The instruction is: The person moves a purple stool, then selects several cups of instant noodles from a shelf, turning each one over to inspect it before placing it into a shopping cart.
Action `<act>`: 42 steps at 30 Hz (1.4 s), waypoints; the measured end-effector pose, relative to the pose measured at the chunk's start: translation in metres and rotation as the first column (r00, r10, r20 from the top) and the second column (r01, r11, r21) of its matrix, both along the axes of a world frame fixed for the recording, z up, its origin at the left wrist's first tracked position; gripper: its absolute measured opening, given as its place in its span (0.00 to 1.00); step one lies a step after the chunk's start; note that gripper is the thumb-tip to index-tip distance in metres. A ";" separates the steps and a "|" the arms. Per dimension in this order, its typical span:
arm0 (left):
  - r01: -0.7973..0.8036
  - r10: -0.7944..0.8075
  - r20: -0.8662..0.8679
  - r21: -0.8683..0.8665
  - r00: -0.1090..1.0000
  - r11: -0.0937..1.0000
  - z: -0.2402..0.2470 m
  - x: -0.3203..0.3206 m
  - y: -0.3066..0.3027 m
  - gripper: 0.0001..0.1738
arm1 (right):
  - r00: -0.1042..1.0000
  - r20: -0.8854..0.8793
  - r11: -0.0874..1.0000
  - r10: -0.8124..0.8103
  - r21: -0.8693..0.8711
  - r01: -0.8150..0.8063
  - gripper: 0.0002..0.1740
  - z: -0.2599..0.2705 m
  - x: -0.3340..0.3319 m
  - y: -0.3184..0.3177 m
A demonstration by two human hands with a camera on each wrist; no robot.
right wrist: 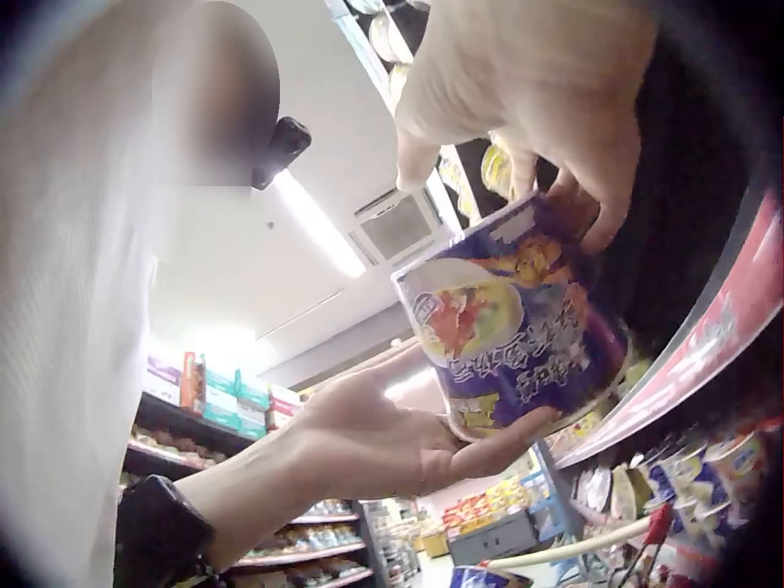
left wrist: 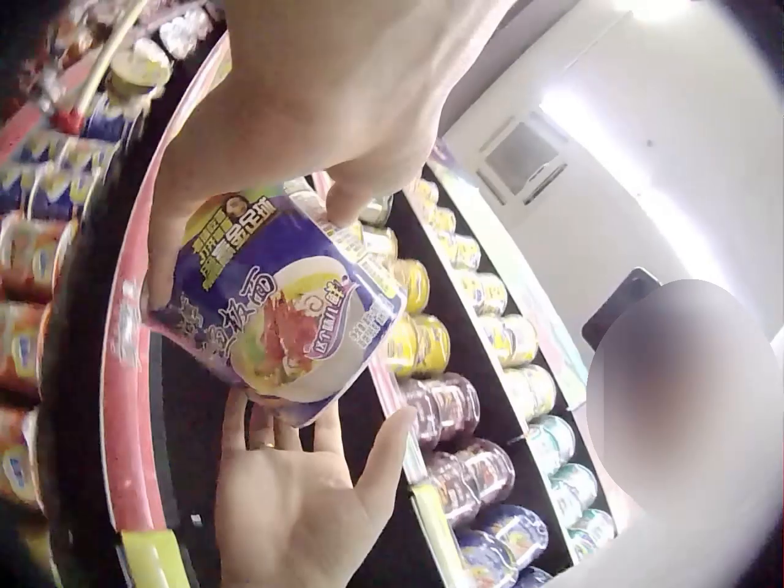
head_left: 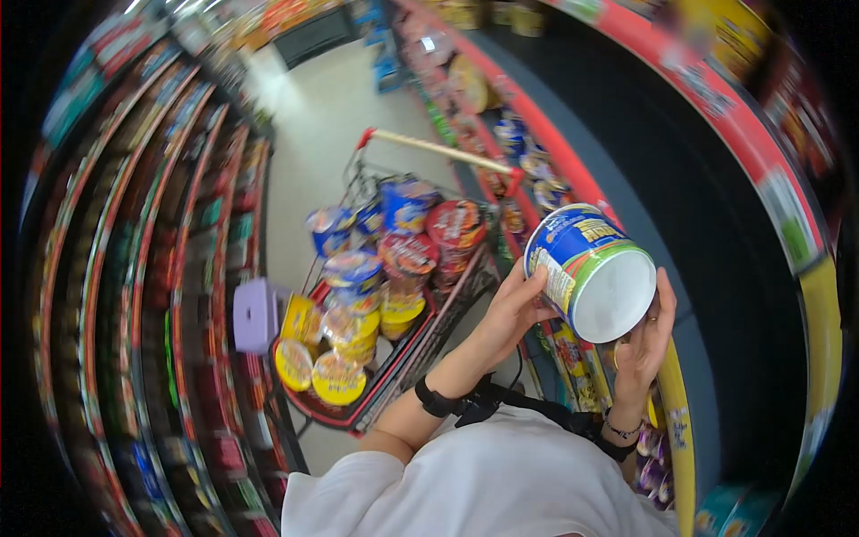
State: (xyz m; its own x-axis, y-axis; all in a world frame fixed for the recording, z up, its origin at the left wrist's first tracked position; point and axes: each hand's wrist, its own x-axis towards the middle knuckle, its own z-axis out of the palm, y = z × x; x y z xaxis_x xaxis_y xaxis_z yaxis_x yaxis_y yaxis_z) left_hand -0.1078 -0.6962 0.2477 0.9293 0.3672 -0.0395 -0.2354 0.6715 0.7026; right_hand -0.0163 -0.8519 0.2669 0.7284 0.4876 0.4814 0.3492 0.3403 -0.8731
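A blue instant noodle cup [head_left: 573, 242], banded in green, is tilted so its white round end faces the head camera. My left hand [head_left: 508, 309] grips its side, thumb on the near wall and fingers round behind. On the other side, my right hand [head_left: 646, 336] touches the cup with extended fingers. In the left wrist view, the right hand [left wrist: 300, 508] holds its thumb well away from the cup. Printed noodles and lettering show on the cup [right wrist: 508, 325] in the right wrist view, where the left hand [right wrist: 368, 435] supports it from below.
A shopping cart [head_left: 429, 148] full of cup and bowl noodles stands to my left, beside a lilac stool [head_left: 257, 315]. Stocked shelves [head_left: 134, 295] line the far side of the aisle. Close on my right, a dark shelf has a red edge [head_left: 573, 148].
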 end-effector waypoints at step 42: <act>-0.687 0.681 -0.423 0.167 0.598 0.707 -0.083 -0.125 0.130 0.31 | 0.907 -0.158 0.791 0.390 -0.447 -0.417 0.50 -0.159 -0.043 0.280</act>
